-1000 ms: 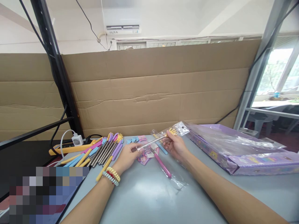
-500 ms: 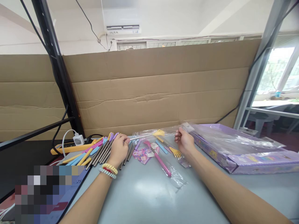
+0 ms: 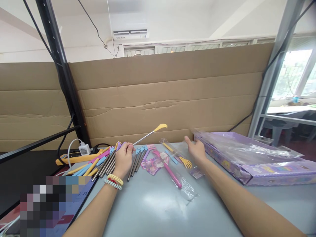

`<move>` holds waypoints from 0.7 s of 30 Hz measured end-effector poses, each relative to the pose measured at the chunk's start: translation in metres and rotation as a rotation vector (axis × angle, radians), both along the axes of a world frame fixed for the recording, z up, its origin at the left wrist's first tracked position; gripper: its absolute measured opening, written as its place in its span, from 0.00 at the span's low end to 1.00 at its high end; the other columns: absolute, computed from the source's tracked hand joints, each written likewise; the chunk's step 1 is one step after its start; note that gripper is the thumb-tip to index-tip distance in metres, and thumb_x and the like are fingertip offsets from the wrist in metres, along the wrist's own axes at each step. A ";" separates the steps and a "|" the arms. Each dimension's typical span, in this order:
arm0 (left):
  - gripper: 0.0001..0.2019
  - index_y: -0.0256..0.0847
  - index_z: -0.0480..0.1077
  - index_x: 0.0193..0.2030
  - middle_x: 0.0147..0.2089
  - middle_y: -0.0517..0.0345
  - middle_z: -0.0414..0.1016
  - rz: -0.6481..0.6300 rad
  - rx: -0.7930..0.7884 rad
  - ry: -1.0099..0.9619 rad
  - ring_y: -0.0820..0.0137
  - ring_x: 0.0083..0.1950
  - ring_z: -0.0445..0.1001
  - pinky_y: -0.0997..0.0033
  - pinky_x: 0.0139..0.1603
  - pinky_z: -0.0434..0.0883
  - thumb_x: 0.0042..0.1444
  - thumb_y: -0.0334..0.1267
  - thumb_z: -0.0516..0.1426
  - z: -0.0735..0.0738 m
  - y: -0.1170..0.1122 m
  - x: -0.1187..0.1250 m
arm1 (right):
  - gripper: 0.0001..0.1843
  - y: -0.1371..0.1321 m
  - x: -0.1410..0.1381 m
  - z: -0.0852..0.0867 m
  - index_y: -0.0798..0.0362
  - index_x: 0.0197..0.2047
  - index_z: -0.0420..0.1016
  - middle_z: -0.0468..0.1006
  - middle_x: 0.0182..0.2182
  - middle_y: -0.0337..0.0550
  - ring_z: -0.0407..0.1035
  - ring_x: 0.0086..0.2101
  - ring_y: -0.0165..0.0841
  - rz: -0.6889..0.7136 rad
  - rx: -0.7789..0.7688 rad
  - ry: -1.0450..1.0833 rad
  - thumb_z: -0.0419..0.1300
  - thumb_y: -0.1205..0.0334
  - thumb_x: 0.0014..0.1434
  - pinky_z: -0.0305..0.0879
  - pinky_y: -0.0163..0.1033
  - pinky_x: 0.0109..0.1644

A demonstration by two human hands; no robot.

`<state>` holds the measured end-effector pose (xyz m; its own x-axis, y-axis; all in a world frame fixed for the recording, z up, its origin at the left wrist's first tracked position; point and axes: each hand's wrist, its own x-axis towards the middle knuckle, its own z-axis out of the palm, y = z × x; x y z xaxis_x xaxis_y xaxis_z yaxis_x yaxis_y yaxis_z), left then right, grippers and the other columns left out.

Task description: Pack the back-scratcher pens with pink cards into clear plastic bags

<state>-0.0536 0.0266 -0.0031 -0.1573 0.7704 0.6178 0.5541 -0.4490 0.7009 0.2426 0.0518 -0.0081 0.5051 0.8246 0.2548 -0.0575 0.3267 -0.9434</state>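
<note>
L hand (image 3: pixel 124 158) firmly grips yellow-tipped scratcher w/ thin silver metal rod (image 3: pixel 158 128), tip raised off grey tabletop (image 3: pixel 148 210). R hand (image 3: pixel 197 151) is nr purple printed box (image 3: pixel 278 171); can't tell if it's holding anything. 1 long pink plastic-handled stick (image 3: pixel 172 175) lies btwn hands, nr 1 blue stick (image 3: pixel 171 157).

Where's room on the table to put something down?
The table is bare between the arms, nearer than the pink stick and bag, and right of the right arm, in front of the purple box. It's crowded with sticks around the left hand, and with cards between the hands.
</note>
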 end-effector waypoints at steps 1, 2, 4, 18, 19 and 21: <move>0.14 0.40 0.66 0.31 0.28 0.58 0.71 -0.014 0.001 0.022 0.69 0.31 0.68 0.70 0.35 0.64 0.57 0.45 0.45 -0.001 -0.002 0.004 | 0.24 -0.004 -0.002 0.002 0.53 0.41 0.69 0.62 0.10 0.30 0.58 0.15 0.30 -0.113 0.037 -0.080 0.68 0.55 0.40 0.48 0.34 0.18; 0.14 0.40 0.66 0.31 0.28 0.59 0.71 -0.031 -0.004 0.042 0.69 0.29 0.67 0.70 0.33 0.63 0.57 0.44 0.45 -0.001 -0.005 0.009 | 0.30 -0.008 -0.006 0.005 0.54 0.47 0.68 0.62 0.11 0.29 0.58 0.16 0.30 -0.158 0.070 -0.163 0.68 0.55 0.39 0.49 0.34 0.20; 0.14 0.40 0.66 0.30 0.27 0.59 0.71 -0.075 -0.020 0.061 0.70 0.27 0.66 0.71 0.32 0.62 0.57 0.44 0.46 0.000 -0.012 0.017 | 0.32 -0.019 -0.016 0.008 0.53 0.51 0.67 0.58 0.10 0.26 0.54 0.15 0.28 0.021 0.107 -0.316 0.66 0.53 0.42 0.49 0.33 0.20; 0.14 0.37 0.72 0.38 0.41 0.44 0.75 0.228 -0.135 0.665 0.59 0.44 0.71 0.62 0.44 0.65 0.56 0.38 0.46 0.014 -0.011 -0.002 | 0.27 -0.031 -0.053 -0.003 0.57 0.34 0.76 0.76 0.20 0.46 0.65 0.15 0.29 0.839 -0.114 0.044 0.52 0.41 0.53 0.50 0.30 0.14; 0.13 0.36 0.72 0.36 0.39 0.41 0.75 0.364 -0.226 0.709 0.56 0.43 0.72 0.61 0.42 0.66 0.54 0.35 0.47 0.017 -0.008 -0.014 | 0.26 -0.029 -0.051 -0.003 0.57 0.34 0.75 0.76 0.20 0.46 0.66 0.15 0.29 0.814 -0.112 0.055 0.52 0.41 0.53 0.50 0.30 0.14; 0.11 0.34 0.73 0.34 0.37 0.36 0.75 0.537 -0.416 0.730 0.52 0.42 0.73 0.58 0.39 0.66 0.48 0.32 0.50 0.022 -0.005 -0.040 | 0.25 -0.026 -0.049 -0.004 0.57 0.33 0.75 0.76 0.19 0.46 0.65 0.15 0.28 0.762 -0.109 0.061 0.53 0.41 0.53 0.50 0.30 0.14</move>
<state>-0.0935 0.0216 0.0188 -0.2378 0.8856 0.3989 0.9695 0.1917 0.1525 0.1938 0.0260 -0.0124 -0.2021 0.9690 0.1422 -0.2822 0.0814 -0.9559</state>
